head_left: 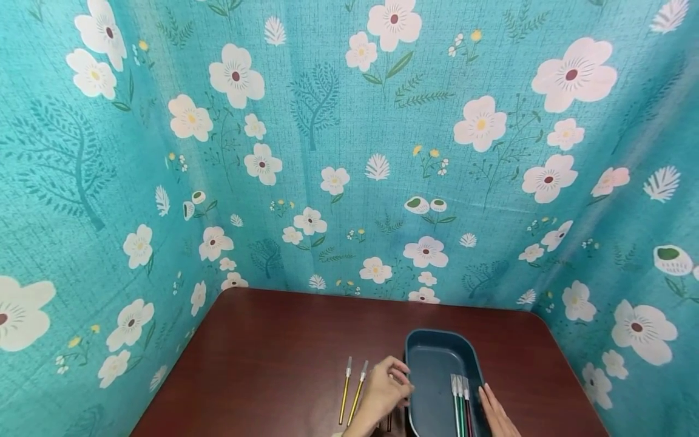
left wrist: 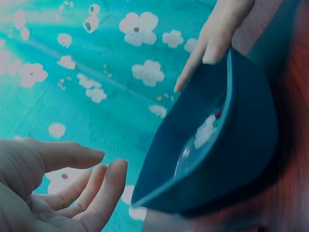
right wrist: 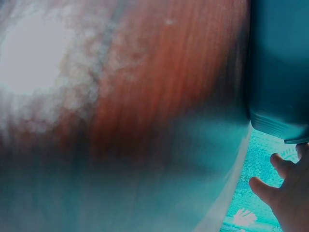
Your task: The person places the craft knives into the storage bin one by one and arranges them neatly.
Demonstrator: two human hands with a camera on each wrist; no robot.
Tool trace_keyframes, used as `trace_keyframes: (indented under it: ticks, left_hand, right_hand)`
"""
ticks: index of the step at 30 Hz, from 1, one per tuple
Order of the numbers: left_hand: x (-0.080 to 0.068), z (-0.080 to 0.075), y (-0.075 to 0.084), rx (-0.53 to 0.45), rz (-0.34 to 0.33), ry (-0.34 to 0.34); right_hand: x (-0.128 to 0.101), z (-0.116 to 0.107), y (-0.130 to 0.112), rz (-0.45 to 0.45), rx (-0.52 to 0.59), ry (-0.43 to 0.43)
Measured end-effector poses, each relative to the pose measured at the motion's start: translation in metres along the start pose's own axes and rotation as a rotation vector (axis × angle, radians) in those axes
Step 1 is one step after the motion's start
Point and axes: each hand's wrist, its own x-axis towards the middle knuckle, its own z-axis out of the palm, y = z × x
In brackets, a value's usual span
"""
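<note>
A dark blue tray (head_left: 437, 358) stands on the brown table (head_left: 284, 346) near its front edge. Several pens (head_left: 460, 397) with clear caps lie in the tray's right half. My left hand (head_left: 401, 376) hovers beside the tray's left rim. In the left wrist view its fingers (left wrist: 104, 181) are loosely curled and hold nothing, a little apart from the tray (left wrist: 241, 145). My right hand (head_left: 486, 394) lies with straight fingers along the tray's right rim, and its fingertips (left wrist: 210, 53) touch that rim. The right wrist view is blurred and shows the tray's (right wrist: 280, 63) outer wall and my fingers (right wrist: 263, 186).
Two gold pens (head_left: 352, 391) lie side by side on the table left of my left hand. Something dark, perhaps more pens (head_left: 389, 423), pokes out under that hand. Teal flowered cloth (head_left: 349, 152) walls the table at the back and on both sides.
</note>
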Motion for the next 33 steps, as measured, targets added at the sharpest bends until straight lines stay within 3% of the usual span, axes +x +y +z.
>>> trace_keyframes:
  ticks: [5, 18, 22, 25, 29, 33]
  left_hand:
    - [-0.002, -0.023, -0.008, 0.036, 0.005, 0.043]
    - [-0.011, -0.072, -0.029, 0.066, -0.032, 0.035]
    - [-0.012, -0.08, -0.039, 0.096, -0.031, 0.073]
    - [-0.012, -0.087, -0.048, 0.139, -0.025, 0.121]
    - [-0.012, -0.097, -0.057, 0.161, -0.042, 0.17]
    - [-0.012, -0.108, -0.063, 0.174, -0.061, 0.211]
  right_hand:
    - [-0.001, 0.001, 0.001, 0.006, -0.002, 0.007]
    - [0.0, 0.0, 0.006, -0.022, -0.001, 0.006]
    - [0.0, -0.004, -0.002, 0.047, -0.074, -0.025]
    - [0.002, -0.007, -0.014, 0.154, -0.09, -0.076]
    - [0.004, -0.01, -0.028, 0.27, -0.054, -0.127]
    - [0.005, -0.01, -0.032, 0.288, -0.061, -0.117]
